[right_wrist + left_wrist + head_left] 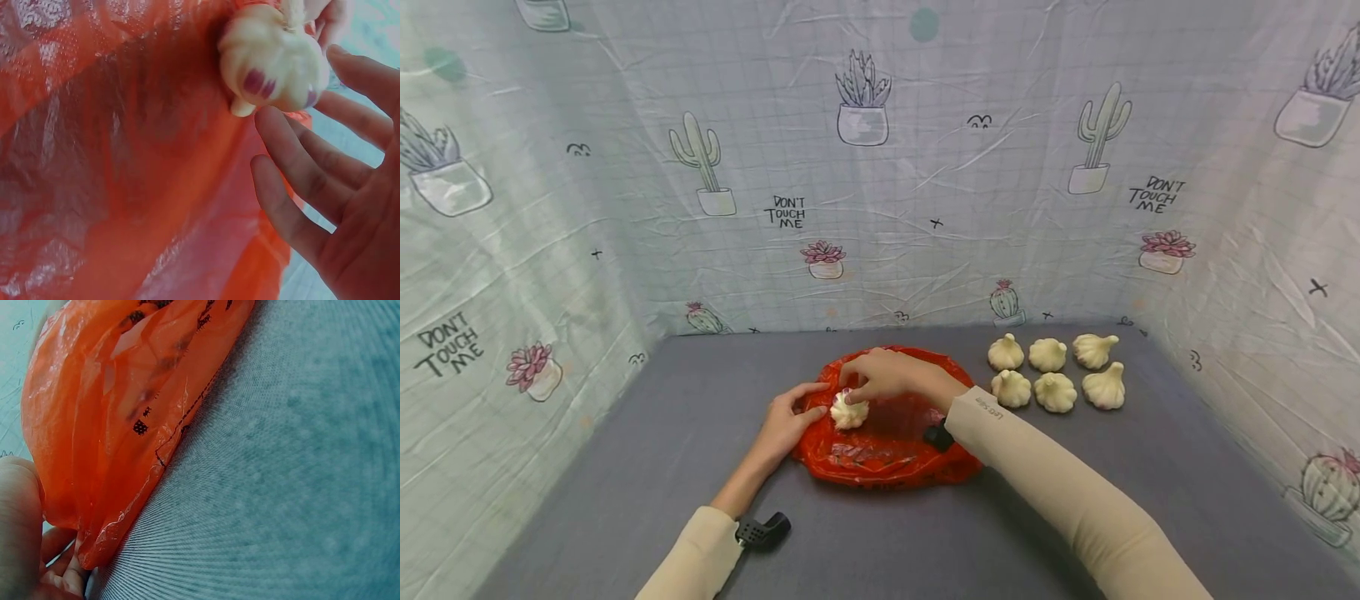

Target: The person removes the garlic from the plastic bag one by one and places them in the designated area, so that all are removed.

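Note:
A red plastic bag [880,467] lies spread on the grey table, its mouth facing up. My left hand [786,429] holds the bag's left rim, with the plastic [106,487] between thumb and fingers in the left wrist view. A pale garlic bulb [848,412] with purple patches sits at the bag's left end, close to that hand. My right hand [883,375] reaches over the bag to this bulb. In the right wrist view its loosely spread fingers [306,169] are at the edge of the garlic [269,62]; firm contact cannot be made out.
To the right of the bag, several garlic bulbs [1055,392] stand in two rows on the table [1150,500]. A patterned cloth [925,183] hangs behind and along both sides. Dark wrist devices [763,531] are worn on both arms.

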The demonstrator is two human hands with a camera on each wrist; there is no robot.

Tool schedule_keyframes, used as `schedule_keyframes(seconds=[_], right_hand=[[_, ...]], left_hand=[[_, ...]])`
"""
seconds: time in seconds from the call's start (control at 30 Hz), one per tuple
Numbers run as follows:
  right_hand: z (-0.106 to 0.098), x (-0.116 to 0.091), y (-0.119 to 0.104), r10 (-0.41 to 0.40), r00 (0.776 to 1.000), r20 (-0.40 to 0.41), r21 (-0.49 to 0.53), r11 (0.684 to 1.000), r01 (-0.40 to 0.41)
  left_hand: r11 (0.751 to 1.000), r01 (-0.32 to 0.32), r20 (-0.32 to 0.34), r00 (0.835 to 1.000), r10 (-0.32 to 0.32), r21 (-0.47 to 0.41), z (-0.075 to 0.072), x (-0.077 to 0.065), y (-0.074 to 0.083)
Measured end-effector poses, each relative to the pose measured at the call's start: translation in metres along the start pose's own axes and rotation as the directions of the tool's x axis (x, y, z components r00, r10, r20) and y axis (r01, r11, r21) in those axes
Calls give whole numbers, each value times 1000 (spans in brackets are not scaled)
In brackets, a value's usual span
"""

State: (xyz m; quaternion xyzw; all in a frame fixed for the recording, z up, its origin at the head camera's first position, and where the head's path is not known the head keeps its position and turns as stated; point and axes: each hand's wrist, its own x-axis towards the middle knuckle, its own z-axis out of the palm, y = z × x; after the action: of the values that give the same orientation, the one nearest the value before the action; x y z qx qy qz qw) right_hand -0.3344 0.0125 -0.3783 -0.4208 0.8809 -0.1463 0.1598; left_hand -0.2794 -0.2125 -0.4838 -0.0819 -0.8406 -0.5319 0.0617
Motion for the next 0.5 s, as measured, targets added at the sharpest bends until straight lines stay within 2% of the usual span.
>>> schedule_keyframes(seconds=[0.27, 0.5], right_hand=[[5, 5, -1, 38, 999, 15, -25, 999, -38], [5, 4, 0, 4, 999, 42, 17, 1000, -5]], left_hand=[[1000, 24, -5, 1000, -24, 11, 2, 2, 2], [999, 39, -2, 999, -39, 2, 2, 2, 1]])
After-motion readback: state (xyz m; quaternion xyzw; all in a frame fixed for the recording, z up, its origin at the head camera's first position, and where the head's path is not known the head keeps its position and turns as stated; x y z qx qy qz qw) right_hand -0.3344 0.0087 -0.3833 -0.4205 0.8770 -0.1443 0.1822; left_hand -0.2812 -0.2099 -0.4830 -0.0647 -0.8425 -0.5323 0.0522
